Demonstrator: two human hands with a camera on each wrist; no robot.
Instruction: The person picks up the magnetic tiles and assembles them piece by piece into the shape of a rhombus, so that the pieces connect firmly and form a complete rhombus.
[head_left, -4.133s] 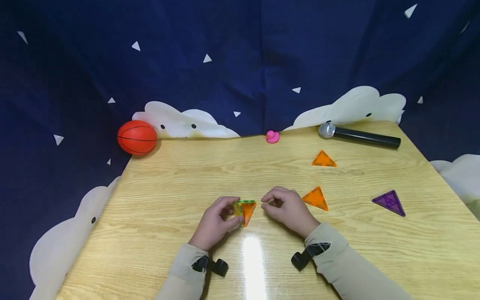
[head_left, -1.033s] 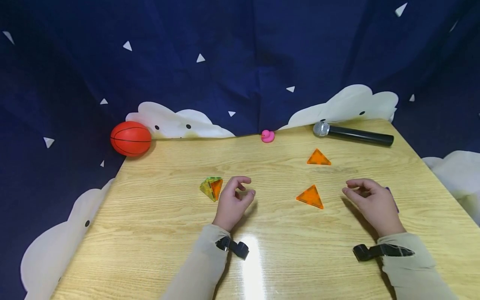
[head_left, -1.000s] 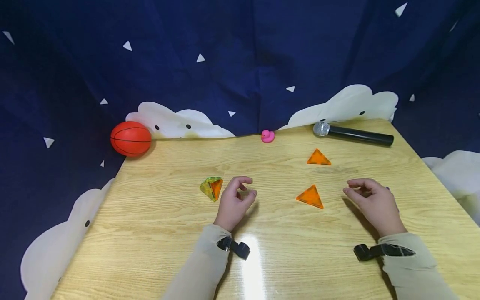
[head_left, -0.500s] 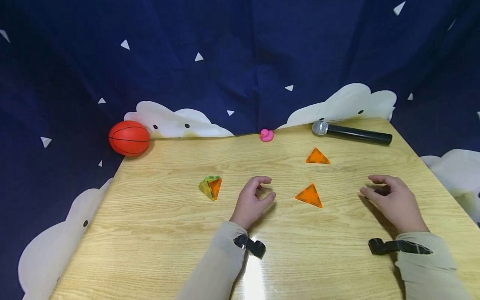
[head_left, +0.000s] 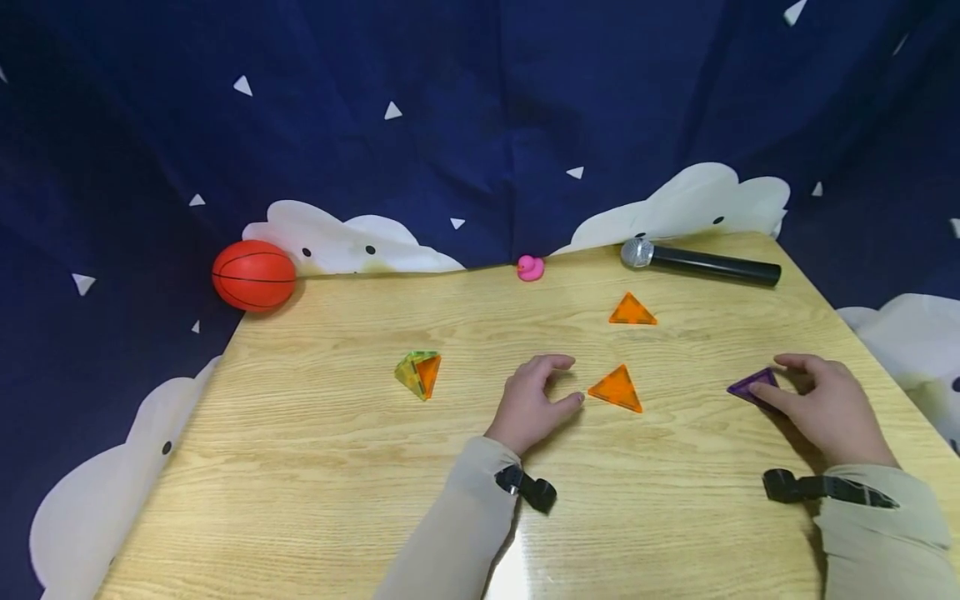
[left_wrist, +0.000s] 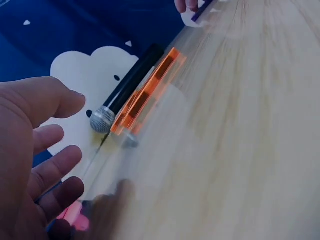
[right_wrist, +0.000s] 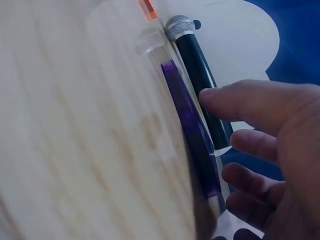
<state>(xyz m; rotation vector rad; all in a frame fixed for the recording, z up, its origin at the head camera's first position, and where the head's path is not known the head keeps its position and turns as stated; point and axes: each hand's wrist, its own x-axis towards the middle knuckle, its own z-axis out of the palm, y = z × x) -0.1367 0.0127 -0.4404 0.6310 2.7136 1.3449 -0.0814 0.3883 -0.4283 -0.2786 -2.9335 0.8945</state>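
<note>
In the head view my left hand (head_left: 534, 402) hovers just left of an orange triangular magnetic tile (head_left: 617, 389), thumb and fingers spread and holding nothing. My right hand (head_left: 828, 408) is at a purple triangular tile (head_left: 752, 385), its thumb overlapping the tile and its fingers reaching past the far side. The right wrist view shows that purple tile (right_wrist: 190, 125) lying on the table, with the thumb and fingers (right_wrist: 252, 182) apart and loosely bent beside it. Left of both hands sits a small built piece of yellow-green and orange triangles (head_left: 418, 374).
Another orange triangular tile (head_left: 632, 310) lies farther back. Behind it is a black microphone (head_left: 705, 262) with a silver head. A pink rubber duck (head_left: 530, 267) stands at the table's back edge, and a red toy basketball (head_left: 254, 276) at the back left corner.
The built tile piece, earlier in my left hand, now stands on the table to the left. Both hands have moved right, the left to the orange tile, the right to the purple one.
</note>
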